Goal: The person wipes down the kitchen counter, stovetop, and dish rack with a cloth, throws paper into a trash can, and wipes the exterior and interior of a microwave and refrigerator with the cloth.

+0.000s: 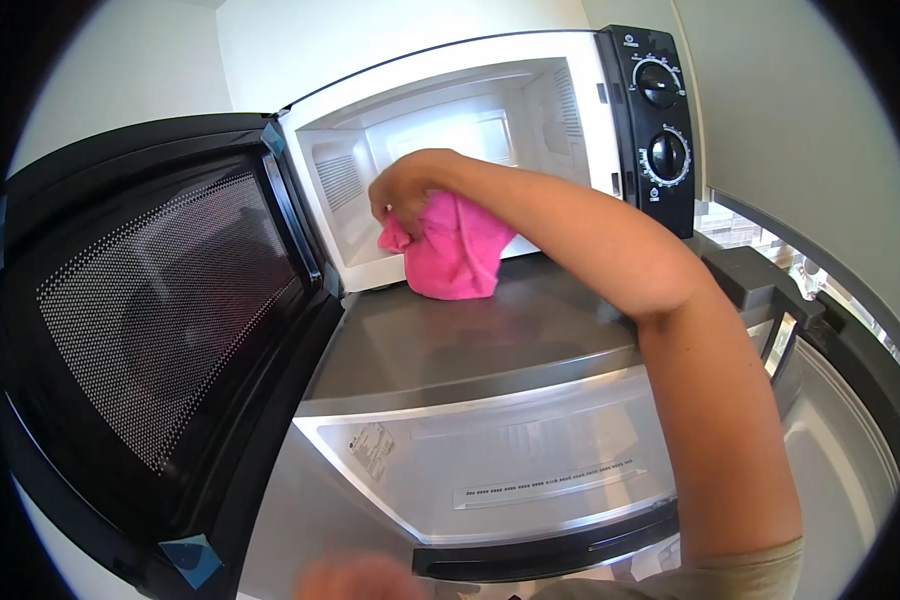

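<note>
My right hand (410,190) reaches into the front left of the open microwave (450,55), its fingers bent round a bright pink cloth (455,255). Part of the cloth hangs over the cavity's front lip, down to the grey top of the fridge (420,340). The palm and most of the fingertips are hidden. At the bottom edge, blurred and mostly cut off, is my left hand (360,580); its fingers cannot be made out. It appears apart from the cloth, low in front of the fridge.
The black microwave door (170,320) is swung wide to the left, with blue tape (192,560) on its corners. Two dials sit on the control panel (660,120). Below, the fridge's upper compartment (530,450) stands open, its door (840,450) at the right.
</note>
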Motion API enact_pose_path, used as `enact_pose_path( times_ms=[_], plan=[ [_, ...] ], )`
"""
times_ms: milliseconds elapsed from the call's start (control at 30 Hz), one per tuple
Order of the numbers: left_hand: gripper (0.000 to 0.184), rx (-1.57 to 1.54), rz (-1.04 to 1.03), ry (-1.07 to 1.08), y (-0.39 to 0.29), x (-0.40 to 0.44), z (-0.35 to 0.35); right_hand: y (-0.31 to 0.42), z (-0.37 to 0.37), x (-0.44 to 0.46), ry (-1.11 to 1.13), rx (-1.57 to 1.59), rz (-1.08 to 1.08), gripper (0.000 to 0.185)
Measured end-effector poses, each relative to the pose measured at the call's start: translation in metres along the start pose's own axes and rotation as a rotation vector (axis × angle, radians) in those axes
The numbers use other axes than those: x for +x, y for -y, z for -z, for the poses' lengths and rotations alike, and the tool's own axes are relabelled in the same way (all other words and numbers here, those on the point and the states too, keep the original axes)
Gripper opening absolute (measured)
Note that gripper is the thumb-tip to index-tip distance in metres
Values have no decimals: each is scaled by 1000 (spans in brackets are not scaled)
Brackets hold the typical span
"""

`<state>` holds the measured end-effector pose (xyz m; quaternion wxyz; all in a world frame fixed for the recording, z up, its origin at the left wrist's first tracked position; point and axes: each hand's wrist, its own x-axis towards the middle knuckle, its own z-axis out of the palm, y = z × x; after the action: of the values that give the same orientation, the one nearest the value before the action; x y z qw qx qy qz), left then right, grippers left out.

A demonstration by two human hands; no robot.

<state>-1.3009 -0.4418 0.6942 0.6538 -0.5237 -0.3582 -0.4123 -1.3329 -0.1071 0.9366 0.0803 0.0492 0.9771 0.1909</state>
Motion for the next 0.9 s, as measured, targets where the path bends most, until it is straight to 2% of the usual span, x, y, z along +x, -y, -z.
enact_pose_path(
  times_ms=[33,67,100,133,167,200,233,300,333,400,433,500,567,667,733,800,867,900],
  plan=[
    [38,56,146,269,-6,43,-33,-7,-2,-5,2,-2,-4,41],
    [28,-682,645,-189,-11,52,-91,-26,-7,-8,-239,312,-20,34],
    [24,-480,604,81,3,83,-117,-47,-13,-4,-479,628,-36,27],
    [24,-400,457,322,26,98,-137,-82,-24,17,-475,1226,-271,17],
    [23,-318,438,551,39,111,-158,-81,-33,-1,-742,1439,-455,17],
    [23,-230,414,772,52,122,-182,-173,-69,42,-1028,1747,-340,18],
    [28,-178,360,985,66,128,-213,-161,-59,23,-1172,1806,-485,24],
    [34,-130,378,1167,84,114,-272,-166,-47,12,-1996,2207,-179,33],
    [36,-111,363,1182,89,97,-298,-162,-40,11,-1994,2211,-168,33],
    [39,-92,339,1191,91,83,-315,-161,-29,9,-2268,2348,-102,38],
    [41,-187,403,1162,87,75,-310,-169,-36,29,-2258,2284,122,41],
    [43,-334,458,1106,86,80,-296,-178,-36,71,-2017,2412,584,47],
    [44,-317,457,1146,93,80,-294,-121,-20,76,-1537,2643,415,50],
    [47,-310,464,1197,93,79,-297,-115,-6,106,-1436,2491,273,51],
    [49,-308,479,1201,95,77,-299,-92,7,80,-1332,2854,343,51],
    [41,-279,402,1144,101,67,-306,-77,10,60,-1367,2796,392,48],
    [43,-313,413,1121,104,66,-307,-71,13,42,-1211,2759,463,45],
    [44,-329,424,1104,104,63,-308,-69,13,31,-1108,2701,567,43]
  ],
)
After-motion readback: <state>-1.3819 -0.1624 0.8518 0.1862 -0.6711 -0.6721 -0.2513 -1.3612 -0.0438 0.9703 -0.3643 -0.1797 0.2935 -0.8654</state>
